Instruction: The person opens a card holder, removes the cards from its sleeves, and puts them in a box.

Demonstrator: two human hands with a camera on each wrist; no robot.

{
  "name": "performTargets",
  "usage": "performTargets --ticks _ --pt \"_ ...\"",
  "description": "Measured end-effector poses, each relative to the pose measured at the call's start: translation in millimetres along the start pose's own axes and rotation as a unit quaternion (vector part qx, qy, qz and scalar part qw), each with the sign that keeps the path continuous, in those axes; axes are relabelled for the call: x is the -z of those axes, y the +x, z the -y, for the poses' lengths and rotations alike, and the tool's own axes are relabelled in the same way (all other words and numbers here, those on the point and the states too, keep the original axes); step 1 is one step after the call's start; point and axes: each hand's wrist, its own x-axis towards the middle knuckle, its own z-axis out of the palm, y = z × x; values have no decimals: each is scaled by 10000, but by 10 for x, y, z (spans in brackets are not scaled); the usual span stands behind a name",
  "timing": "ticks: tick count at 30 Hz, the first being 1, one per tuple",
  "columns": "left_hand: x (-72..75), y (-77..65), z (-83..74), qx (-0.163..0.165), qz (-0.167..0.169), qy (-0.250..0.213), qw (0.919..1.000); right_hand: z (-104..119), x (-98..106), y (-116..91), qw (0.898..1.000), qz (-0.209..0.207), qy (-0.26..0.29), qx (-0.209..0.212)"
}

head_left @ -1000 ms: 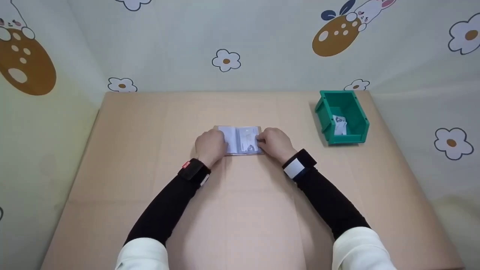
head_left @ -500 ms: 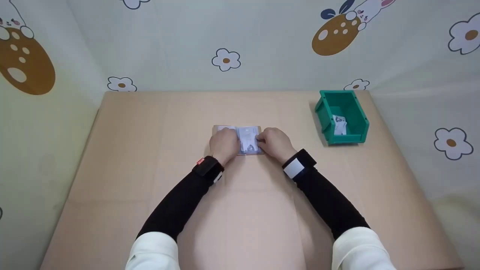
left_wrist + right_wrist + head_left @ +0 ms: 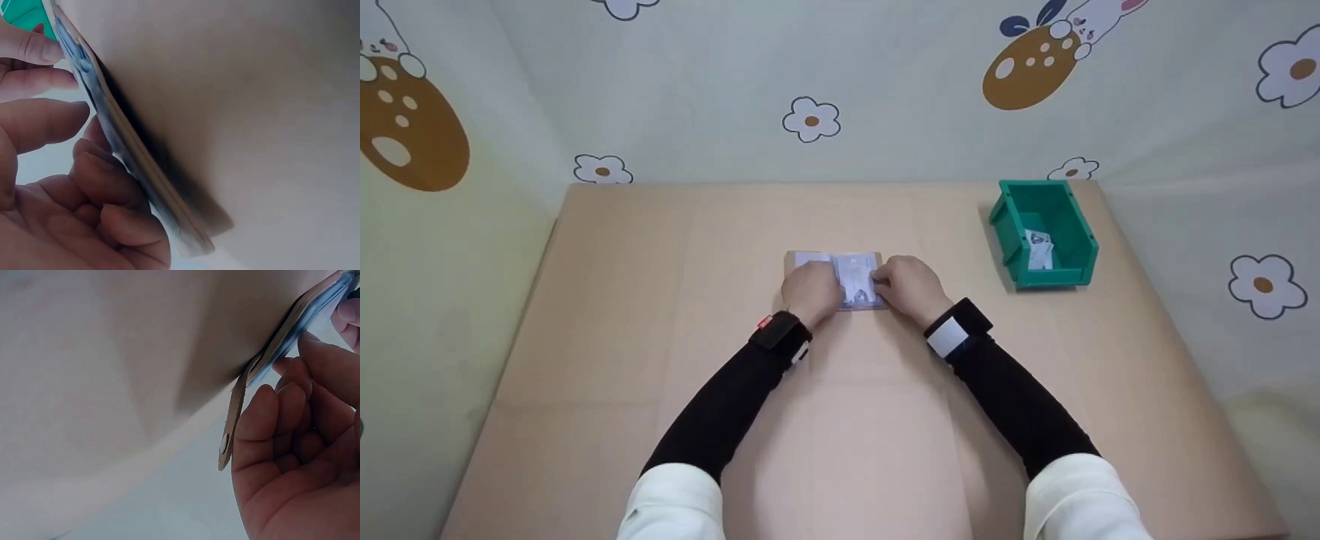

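A small card holder (image 3: 857,279) with a brown cover and clear sleeves lies spread out on the table in the head view. A white printed card shows in its right-hand sleeve. Over the left page and near the fold is my left hand (image 3: 812,291), fingers curled, thumb and forefinger at the sleeves; the hand hides most of that page. My right hand (image 3: 913,289) pinches the right edge. The right wrist view shows the holder's strap (image 3: 232,427) with a snap, beside my curled fingers. In the left wrist view the holder (image 3: 143,154) is seen almost edge-on.
Toward the back right of the table (image 3: 720,225) stands a green bin (image 3: 1054,277) with white printed cards (image 3: 1040,251) in it. A pale patterned curtain (image 3: 697,90) encloses the back and sides.
My left hand has moved right across the left page to near the fold, mostly in the first half second. My right hand stays at the right edge.
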Motion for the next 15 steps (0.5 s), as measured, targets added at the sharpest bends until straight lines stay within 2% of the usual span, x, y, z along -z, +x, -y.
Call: performTargets --ticks 5,15 --pt "2 7 -2 -26 171 10 9999 6 4 -4 10000 -14 52 3" --pt "9 15 21 56 207 -279 9994 29 19 -1 9999 78 63 -73"
